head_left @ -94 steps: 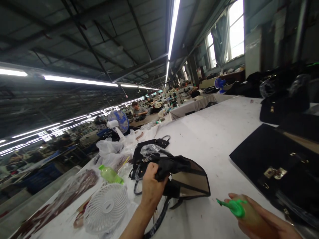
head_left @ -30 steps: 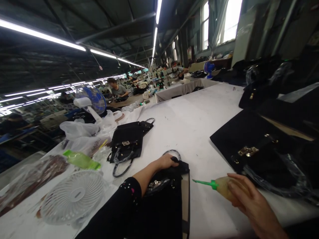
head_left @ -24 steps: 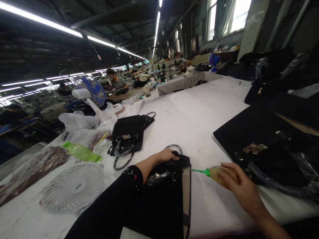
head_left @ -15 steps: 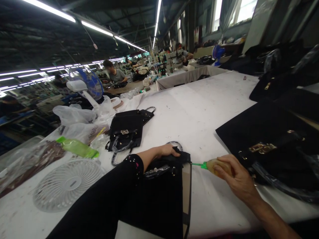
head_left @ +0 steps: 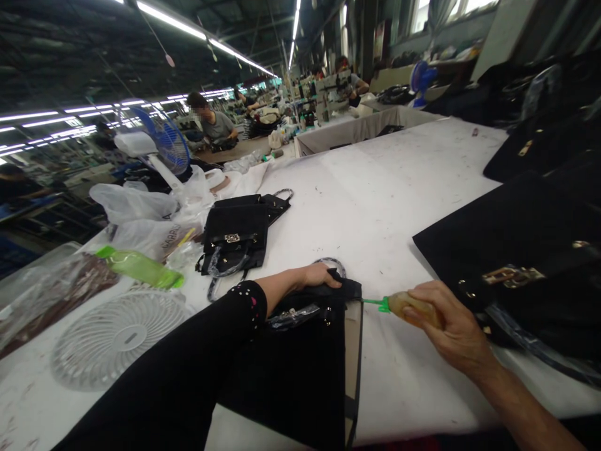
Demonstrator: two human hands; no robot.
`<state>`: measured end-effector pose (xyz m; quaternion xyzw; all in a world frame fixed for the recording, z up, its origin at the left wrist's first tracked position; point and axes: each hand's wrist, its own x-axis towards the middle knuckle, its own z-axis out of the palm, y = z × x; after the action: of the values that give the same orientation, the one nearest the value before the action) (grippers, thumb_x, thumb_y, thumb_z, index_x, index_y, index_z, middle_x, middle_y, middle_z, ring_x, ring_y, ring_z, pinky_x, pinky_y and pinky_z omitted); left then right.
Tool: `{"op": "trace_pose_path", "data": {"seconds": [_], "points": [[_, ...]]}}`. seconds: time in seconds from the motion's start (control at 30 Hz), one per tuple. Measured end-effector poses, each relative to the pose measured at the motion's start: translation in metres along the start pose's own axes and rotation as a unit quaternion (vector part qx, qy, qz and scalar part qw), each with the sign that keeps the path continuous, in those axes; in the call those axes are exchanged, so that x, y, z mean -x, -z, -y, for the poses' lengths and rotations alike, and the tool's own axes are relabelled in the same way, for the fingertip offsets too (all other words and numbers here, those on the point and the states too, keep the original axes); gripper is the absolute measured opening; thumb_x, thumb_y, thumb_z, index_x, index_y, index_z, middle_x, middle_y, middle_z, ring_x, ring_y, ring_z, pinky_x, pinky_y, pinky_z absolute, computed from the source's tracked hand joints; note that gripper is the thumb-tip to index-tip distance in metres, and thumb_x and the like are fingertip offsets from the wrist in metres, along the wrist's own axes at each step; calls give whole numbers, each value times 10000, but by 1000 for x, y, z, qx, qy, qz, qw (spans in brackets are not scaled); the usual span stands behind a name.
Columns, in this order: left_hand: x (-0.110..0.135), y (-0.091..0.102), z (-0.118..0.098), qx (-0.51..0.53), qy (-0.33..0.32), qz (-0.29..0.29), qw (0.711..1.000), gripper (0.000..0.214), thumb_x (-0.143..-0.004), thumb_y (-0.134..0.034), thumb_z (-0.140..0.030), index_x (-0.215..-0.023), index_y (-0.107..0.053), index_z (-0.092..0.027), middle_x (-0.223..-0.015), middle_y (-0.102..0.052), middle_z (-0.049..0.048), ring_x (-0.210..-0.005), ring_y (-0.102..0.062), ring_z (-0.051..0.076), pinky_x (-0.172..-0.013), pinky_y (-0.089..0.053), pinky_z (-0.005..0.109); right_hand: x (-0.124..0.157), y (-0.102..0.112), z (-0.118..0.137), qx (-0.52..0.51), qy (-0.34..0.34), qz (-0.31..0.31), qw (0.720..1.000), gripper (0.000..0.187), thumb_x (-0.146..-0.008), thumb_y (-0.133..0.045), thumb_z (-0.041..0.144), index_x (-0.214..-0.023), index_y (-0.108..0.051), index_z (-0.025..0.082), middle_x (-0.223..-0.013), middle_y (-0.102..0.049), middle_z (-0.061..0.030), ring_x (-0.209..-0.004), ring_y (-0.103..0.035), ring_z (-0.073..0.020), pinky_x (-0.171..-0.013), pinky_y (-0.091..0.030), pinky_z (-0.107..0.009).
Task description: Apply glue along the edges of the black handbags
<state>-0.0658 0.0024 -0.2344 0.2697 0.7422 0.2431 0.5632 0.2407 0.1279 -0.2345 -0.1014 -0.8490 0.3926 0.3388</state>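
In the lower middle of the frame, a black bag [head_left: 300,376] lies on the white desk [head_left: 394,207]. The left hand [head_left: 317,276] grasps the black cloth at its upper end. At the lower right, the right hand [head_left: 448,321] is closed around a bottle [head_left: 407,308]. Its green nozzle [head_left: 384,304] points left, to the bag's edge; if they touch, I cannot tell.

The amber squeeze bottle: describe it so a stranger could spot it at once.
Start at the white table, then the black bag at bottom centre. Just right of that bag's beige strip, in the person's right grip, is the squeeze bottle. Its amber body and thin green nozzle set it apart from the light-green bottle lying beyond the white fan.
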Motion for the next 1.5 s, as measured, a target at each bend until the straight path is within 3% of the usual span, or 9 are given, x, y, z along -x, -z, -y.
{"op": "trace_pose_path", "data": {"seconds": [0.17, 0.33, 0.57, 0.73, 0.97, 1.23, 1.43, 1.5], "points": [[2, -2, -2, -1, -11, -1, 1000, 272, -587, -796, -313, -789, -722, -145, -758, -726, 67, -587, -654, 208, -530, -525, 295, 2, 3, 0, -11, -7, 54, 998, 138, -957, -608, 295, -1092, -590, 271, -975, -571, -43, -869, -603, -211, -740, -492, -355], [2, -3, 0, 2, -26, -1, 1000, 239, -605, -782, -293, -787, -721, -150, -755, -727, 52, -582, -644, 187, -552, -535, 283, 2, 9, -1, 12, -3, -8, 1000, 163, -945, -627, 306, -1101, -596, 269, -1017, -570, -54, -892, -615, -224, -739, -500, -365], [3, -2, 2, -3, -40, -19, 999, 272, -615, -785, -294, -839, -715, -158, -794, -733, 51, -604, -658, 200, -549, -538, 291, 3, 0, 0, 28, 51, -9, 998, 198, -947, -624, 251, -1141, -584, 253, -1029, -581, -66, -890, -624, -210, -726, -524, -336], [1, -1, 4, -8, -45, -21, 999, 274, -623, -793, -310, -840, -715, -161, -803, -734, 53, -598, -655, 194, -544, -534, 284, 7, -2, 1, 34, 44, -34, 998, 219, -931, -650, 238, -1142, -593, 245, -1041, -580, -73, -900, -619, -215, -738, -527, -337], [0, 0, 5, -18, -57, -27, 998, 251, -618, -802, -297, -820, -722, -169, -807, -733, 37, -607, -654, 187, -544, -525, 270, 5, 2, 1, 47, 72, -15, 996, 223, -940, -631, 224, -1157, -586, 252, -1038, -582, -77, -895, -625, -213, -715, -533, -338], [-1, 0, 6, -25, -52, -32, 998, 275, -622, -803, -320, -839, -736, -166, -797, -736, 36, -581, -642, 178, -519, -502, 261, 7, -2, -2, 7, 45, -24, 999, 225, -924, -655, 252, -1142, -601, 265, -1035, -594, -68, -896, -639, -218, -726, -541, -350], [-3, 1, 9, -30, -44, -26, 998, 276, -632, -803, -343, -832, -742, -163, -813, -740, 51, -545, -614, 168, -514, -492, 271, 11, 6, 2, -62, 4, 91, 994, 122, -932, -633, 271, -1053, -623, 281, -926, -620, -32, -818, -647, -196, -688, -540, -314], [-4, 1, 10, -33, -41, -23, 998, 277, -636, -800, -355, -821, -742, -158, -801, -736, 54, -531, -603, 165, -506, -486, 272, 13, 6, 0, -69, -6, 63, 996, 138, -924, -643, 280, -1061, -626, 286, -949, -618, -36, -846, -647, -206, -711, -541, -325]]}}
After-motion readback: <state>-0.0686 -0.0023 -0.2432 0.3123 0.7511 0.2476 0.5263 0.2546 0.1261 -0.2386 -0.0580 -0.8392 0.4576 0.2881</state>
